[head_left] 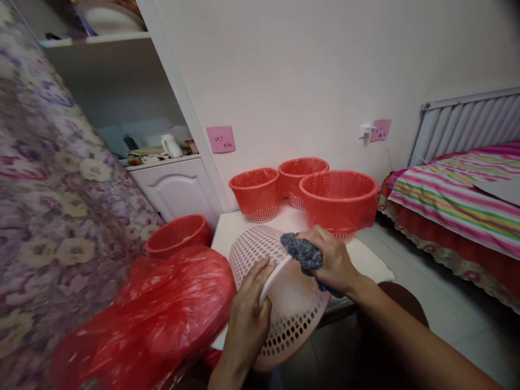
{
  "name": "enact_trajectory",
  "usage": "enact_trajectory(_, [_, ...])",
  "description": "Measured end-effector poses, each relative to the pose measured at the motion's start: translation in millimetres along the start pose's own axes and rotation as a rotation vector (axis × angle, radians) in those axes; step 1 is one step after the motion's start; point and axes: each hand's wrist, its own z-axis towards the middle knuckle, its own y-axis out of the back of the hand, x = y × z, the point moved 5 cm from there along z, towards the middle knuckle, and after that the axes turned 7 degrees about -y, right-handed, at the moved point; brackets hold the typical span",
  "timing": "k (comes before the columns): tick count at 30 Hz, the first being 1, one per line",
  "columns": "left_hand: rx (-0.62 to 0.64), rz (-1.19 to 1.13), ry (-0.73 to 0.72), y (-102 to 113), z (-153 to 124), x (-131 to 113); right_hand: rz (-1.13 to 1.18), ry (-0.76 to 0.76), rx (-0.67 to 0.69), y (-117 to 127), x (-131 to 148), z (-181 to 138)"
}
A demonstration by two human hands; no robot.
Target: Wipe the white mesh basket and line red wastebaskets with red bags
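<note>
While a pink note (221,139) bears blurry handwriting, the left hand (251,303) pinches a perforated plastic basket (254,250) by its rim, the right hand (333,261) clenching speckled grey cloth (301,251)

I watch one head-worn view looking forward and down, close above the bare left hand (248,311) and bare right hand (336,261), facing a smooth off-white wall (292,81).

Centre: tilted basket (255,246), between left hand (249,306) and right hand (331,260), at the near side of the desk (371,260). Behind it on the desk: left basket (258,199), middle basket (291,185) (rearmost) and right basket (339,211). Lower left: bag (162,319), before a fourth basket (179,234). Left edge: curtain (52,216). Right edge: bed (459,200).
</note>
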Motion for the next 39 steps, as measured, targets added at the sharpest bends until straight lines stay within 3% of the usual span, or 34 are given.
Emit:
enact_trajectory(2, [0.018,0.002,-0.018,-1,3,-4,-0.015,0.015,0.012,-3,4,-4])
enact_trajectory(4, [0.023,0.005,-0.048,-4,1,-8,0.051,-0.072,-0.024,-3,-17,-14])
enact_trajectory(6, [0.021,0.010,-0.079,-7,-3,-10,0.209,-0.264,-0.108,-6,-56,-30])
enact_trajectory(8, [0.011,0.018,-0.083,-9,-8,-9,0.493,-0.630,-0.233,-18,-106,-60])
enact_trajectory(12, [-0.032,0.028,-0.065,-4,-15,-6,0.670,-0.864,-0.242,-58,-147,-116])
enact_trajectory(14, [-0.058,0.018,-0.057,1,-17,-6,0.718,-0.890,-0.240,-67,-149,-126])
enact_trajectory(17, [-0.139,-0.004,0.016,9,-22,-3,0.706,-0.827,-0.284,-52,-144,-106])
enact_trajectory(20, [-0.132,0.002,0.082,11,-24,1,0.606,-0.667,-0.260,-18,-125,-62])
enact_trajectory(23, [-0.066,0.001,0.056,7,-21,2,0.466,-0.488,-0.164,6,-88,-26])
enact_trajectory(26, [-0.043,-0.008,0.024,5,-15,2,0.207,-0.253,-0.042,10,-50,-13])
enact_trajectory(28, [-0.032,-0.026,0.012,3,-12,2,0.108,-0.192,-0.039,6,-44,-18])
enact_trajectory(30, [-0.025,-0.056,0.013,1,-12,1,0.186,-0.298,-0.104,3,-62,-30])
enact_trajectory(33, [-0.043,-0.109,0.033,0,-16,1,0.545,-0.653,-0.199,-14,-112,-64])
enact_trajectory(35, [-0.063,-0.133,0.048,2,-20,2,0.680,-0.804,-0.228,-32,-138,-91])
enact_trajectory(39, [-0.107,-0.119,0.069,8,-23,5,0.861,-1.021,-0.246,-74,-159,-144])
